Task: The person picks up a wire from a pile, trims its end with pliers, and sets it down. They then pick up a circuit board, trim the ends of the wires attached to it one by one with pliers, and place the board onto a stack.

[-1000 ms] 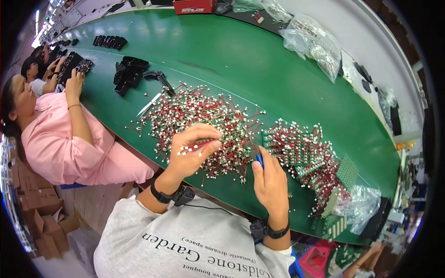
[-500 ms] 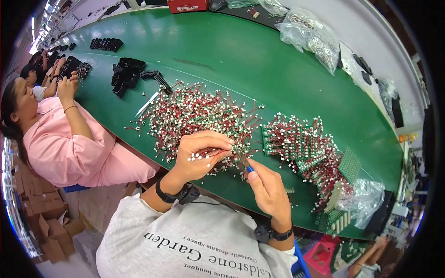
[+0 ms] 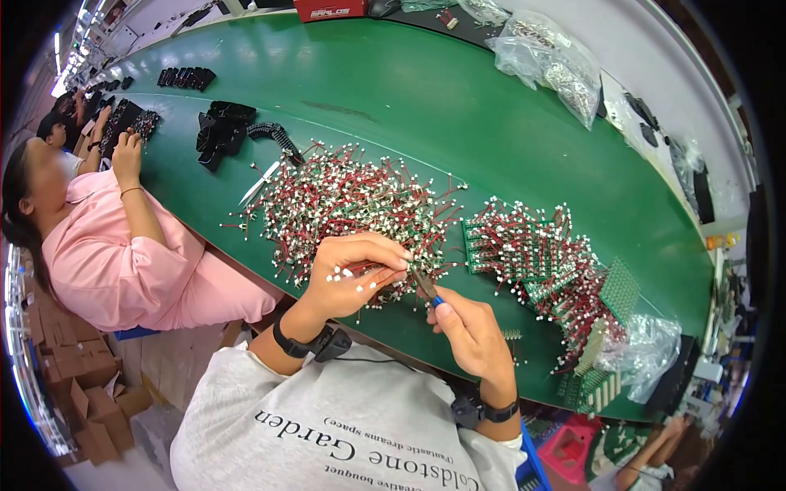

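Observation:
My left hand [image 3: 348, 260] is closed in a pinch on several thin red wires. Their white connectors [image 3: 336, 276] stick out below the fingers. In my right hand [image 3: 473, 331] is a pair of cutting pliers [image 3: 426, 286] with a blue handle, its metal jaws at the left fingertips. What lies between the jaws is too small to make out. Both hands hover over the near edge of a large heap of small parts [image 3: 344, 192] with red wires and white connectors.
Green boards with wired parts [image 3: 524, 250] lie to the right on the green table [image 3: 458, 98], near a clear plastic bag [image 3: 643, 348]. Beyond the heap are white tweezers [image 3: 260, 183] and black parts [image 3: 221, 131]. A co-worker in pink [image 3: 123, 254] sits at left.
The pliers and my right fingers have shifted slightly, and the wires in my left hand sit a little differently. At left, the co-worker's hand has lowered.

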The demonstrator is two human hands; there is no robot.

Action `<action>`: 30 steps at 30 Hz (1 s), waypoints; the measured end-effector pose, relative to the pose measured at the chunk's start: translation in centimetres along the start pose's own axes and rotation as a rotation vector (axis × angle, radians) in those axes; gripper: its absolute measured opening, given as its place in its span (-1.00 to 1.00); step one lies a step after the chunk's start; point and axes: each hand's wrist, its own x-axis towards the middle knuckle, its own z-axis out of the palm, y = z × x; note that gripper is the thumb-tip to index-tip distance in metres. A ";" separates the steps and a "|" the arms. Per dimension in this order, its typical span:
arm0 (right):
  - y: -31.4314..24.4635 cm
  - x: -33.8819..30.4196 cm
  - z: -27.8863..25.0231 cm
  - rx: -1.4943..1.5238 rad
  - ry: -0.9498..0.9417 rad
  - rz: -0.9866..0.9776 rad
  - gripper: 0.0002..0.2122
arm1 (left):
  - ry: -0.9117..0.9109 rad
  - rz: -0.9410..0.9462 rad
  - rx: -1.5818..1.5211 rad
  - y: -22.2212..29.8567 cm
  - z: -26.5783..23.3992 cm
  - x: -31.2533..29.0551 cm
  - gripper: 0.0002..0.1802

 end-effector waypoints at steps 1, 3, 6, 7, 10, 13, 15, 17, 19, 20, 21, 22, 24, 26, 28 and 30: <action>0.0 0.1 -0.1 0.136 -0.086 0.054 -0.62 | -0.005 -0.074 -0.161 -0.3 -0.1 -0.2 -0.84; 0.3 0.3 0.1 0.271 -0.174 0.108 -0.59 | 0.009 -0.181 -0.364 -1.0 -0.1 -0.6 -0.86; 1.3 0.5 0.6 0.633 -0.208 0.193 -0.55 | 0.025 -0.298 -0.663 -1.6 0.1 -0.7 -0.89; 1.4 0.9 0.6 0.511 -0.124 0.159 -0.56 | 0.120 -0.323 -0.588 -1.5 0.0 -0.6 -0.89; 1.0 1.7 1.0 0.058 0.120 0.061 -0.61 | 0.246 -0.262 -0.330 -1.7 -0.7 -0.6 -0.87; 0.1 1.8 1.1 -0.572 0.303 0.057 -0.59 | 0.202 -0.148 -0.057 -1.2 -1.3 -0.6 -0.81; -0.1 1.5 0.9 -0.514 0.304 -0.017 -0.63 | 0.186 -0.133 -0.021 -0.7 -1.1 -0.5 -0.81; 0.0 1.1 1.0 -0.449 0.302 -0.087 -0.66 | 0.194 -0.139 -0.052 -0.3 -0.3 -0.5 -0.81; 0.0 0.9 1.2 -0.104 0.190 -0.092 -0.67 | 0.171 -0.091 -0.006 -0.2 0.0 -0.3 -0.80; -0.2 0.8 1.2 -0.105 0.193 -0.089 -0.67 | 0.146 -0.042 0.038 -0.2 0.1 -0.2 -0.79; -0.4 0.8 1.2 -0.100 0.166 -0.074 -0.67 | 0.145 -0.010 0.026 -0.2 0.3 -0.1 -0.78; -0.5 0.8 1.2 -0.094 0.139 -0.060 -0.67 | 0.142 -0.009 0.025 -0.1 0.4 0.0 -0.78; -0.2 0.6 1.0 -0.097 0.121 -0.054 -0.67 | 0.093 -0.029 0.005 0.0 0.5 0.1 -0.79; -0.2 0.5 0.9 -0.099 0.099 -0.051 -0.67 | 0.095 -0.042 0.008 -0.1 0.7 0.1 -0.80; -0.4 0.3 0.7 -0.099 0.087 -0.042 -0.68 | 0.096 -0.021 0.019 -0.1 0.7 0.1 -0.79; -0.1 0.3 0.9 -0.108 0.102 -0.051 -0.68 | 0.083 -0.023 0.017 -0.1 0.7 0.0 -0.79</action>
